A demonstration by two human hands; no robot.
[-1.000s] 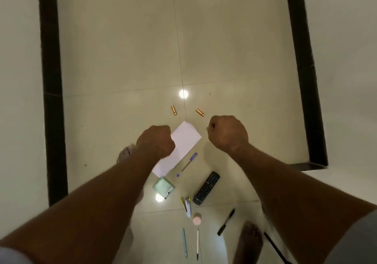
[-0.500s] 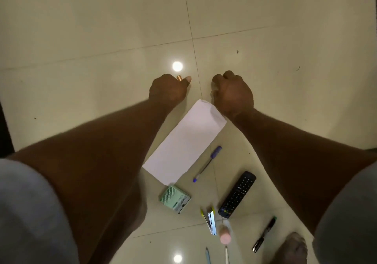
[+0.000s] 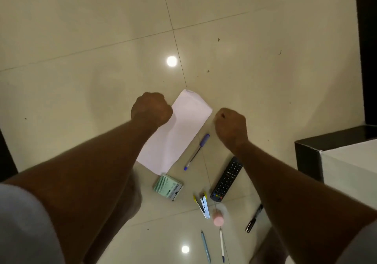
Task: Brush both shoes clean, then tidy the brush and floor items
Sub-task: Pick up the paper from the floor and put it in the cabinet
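Head view. We judge this to be the tidy-up stage: loose items are scattered on the floor (image 3: 91, 49), with no shoes or brush in frame.

- Left hand (image 3: 152, 108): closed fist that overlaps the left edge of the white paper (image 3: 175, 133). Contact is unclear, and we cannot tell whether anything is inside.
- Green box (image 3: 168, 188): just beside the paper's near corner.
- Purple pen (image 3: 196, 151): lies along the paper's right edge, apart from it.
- Stapler (image 3: 203, 203) and pink round item (image 3: 218, 220): near each other, with the remote (image 3: 227, 179) just right of them.
- Right hand (image 3: 231, 127): also a closed fist, above the pen and the remote. Contents are hidden.
- Black marker (image 3: 254, 219): partly under the right forearm.

Notes for the step:
- Free one hand before reaching.
- Lift the paper by a corner, since a flat sheet on glossy tile will likely resist a pinch.
- Sweep the pens together, then take the remote and stapler singly.
- Risk: the pink item may roll.
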